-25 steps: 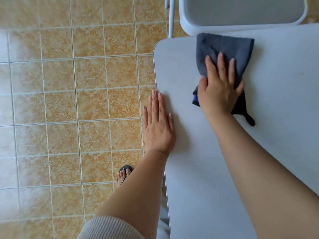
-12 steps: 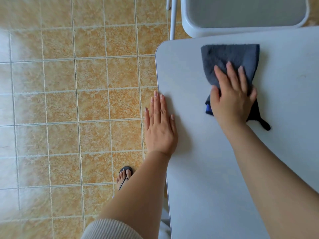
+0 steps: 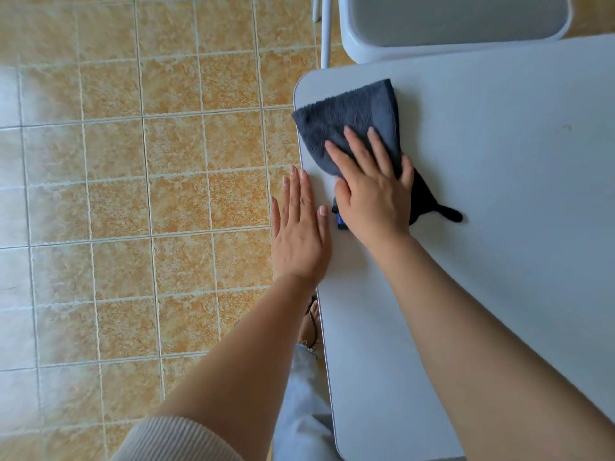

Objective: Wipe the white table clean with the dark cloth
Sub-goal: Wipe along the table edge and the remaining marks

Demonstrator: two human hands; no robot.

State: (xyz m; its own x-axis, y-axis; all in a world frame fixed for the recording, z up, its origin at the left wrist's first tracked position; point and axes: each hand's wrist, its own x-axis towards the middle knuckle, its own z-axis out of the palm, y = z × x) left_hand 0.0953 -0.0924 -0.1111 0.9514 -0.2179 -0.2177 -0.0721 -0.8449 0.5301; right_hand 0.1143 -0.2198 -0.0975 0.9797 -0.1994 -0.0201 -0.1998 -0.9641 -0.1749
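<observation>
The white table fills the right side of the head view. A dark grey cloth lies flat on it near the far left corner, its far edge reaching the table's left rim. My right hand presses palm-down on the near half of the cloth, fingers spread, with a dark loop of the cloth sticking out to the right. My left hand rests flat, holding nothing, on the table's left edge, just beside the right hand.
A white chair is pushed up against the table's far edge. Orange tiled floor spreads to the left. My foot in a sandal shows under the table's left edge. A small mark sits on the table at right.
My right hand has slid the cloth leftward to the table's left edge, close to the left hand. The left hand stays where it was on the table's edge.
</observation>
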